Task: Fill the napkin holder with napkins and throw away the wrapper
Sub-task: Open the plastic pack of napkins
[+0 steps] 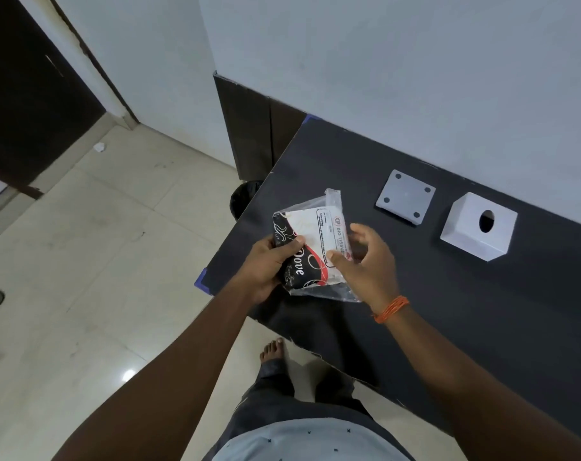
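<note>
Arms (182, 361) out, left hand (270, 262) clamps fingers on the napkin pack (310, 241) over the tabletop (482, 311), steadying it while right hand (365, 261), fingers apart, thumbs it, likely to tear.

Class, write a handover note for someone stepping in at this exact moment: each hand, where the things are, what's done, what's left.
Left hand grips the napkin packet above the table's corner; right hand open, thumb touching it.
Holder cover and base plate lie apart on the black table; bin beside the table.
Done: holder taken apart. Left: unwrap, load napkins, close holder, bin the wrapper.
</note>
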